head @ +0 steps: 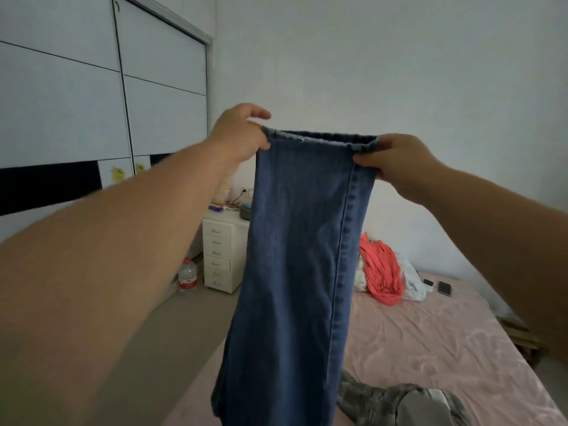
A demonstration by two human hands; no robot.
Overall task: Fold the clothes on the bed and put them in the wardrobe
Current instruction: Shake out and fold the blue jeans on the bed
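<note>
Pale walls and a white sliding-door wardrobe (92,87) frame a bed (445,348) covered in a pink sheet. Blue jeans (295,256) hang lengthwise in the air above the bed's near corner, held up by the waistband. The left hand (238,135) pinches one end of the waistband, index finger sticking out free; the right hand (396,162) has its fingers (365,159) pinched on the other end. Behind lie a coral garment (382,269), two phones (438,285), a plaid garment (384,401), and a white drawer unit (219,253) beside a water bottle (187,275).
</note>
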